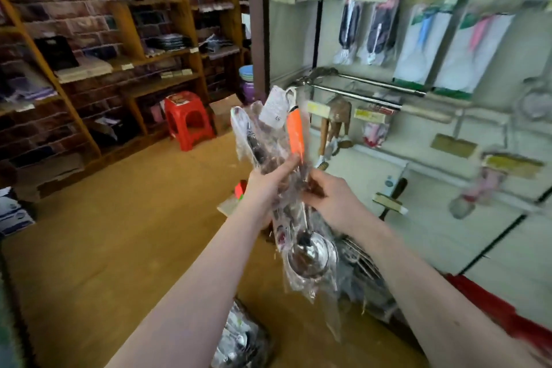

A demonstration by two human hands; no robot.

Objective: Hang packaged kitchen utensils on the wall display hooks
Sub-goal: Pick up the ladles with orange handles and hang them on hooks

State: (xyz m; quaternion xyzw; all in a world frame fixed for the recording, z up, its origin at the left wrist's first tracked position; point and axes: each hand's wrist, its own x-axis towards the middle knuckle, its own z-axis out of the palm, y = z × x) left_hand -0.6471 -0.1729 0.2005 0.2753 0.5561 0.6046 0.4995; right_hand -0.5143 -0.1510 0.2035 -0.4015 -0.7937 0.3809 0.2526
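My left hand (pixel 265 185) grips a bunch of clear-plastic utensil packages (pixel 263 134) upright at mid-frame. One of them is a steel ladle with an orange handle (pixel 295 134) and a bowl (pixel 310 254) hanging low. My right hand (pixel 331 197) pinches the ladle's shaft just right of the left hand. The white wall display (pixel 448 140) with its hooks and yellow price tags (pixel 318 108) stands to the right, blurred. Packaged utensils (pixel 380 30) hang along its upper row.
A chrome rail (pixel 367 91) juts from the wall beside the packages. More bagged utensils (pixel 242 337) lie on the floor below my arms, with a wire rack (pixel 363 266) near the wall. A red stool (pixel 188 119) and wooden shelves (pixel 98 63) stand at the left.
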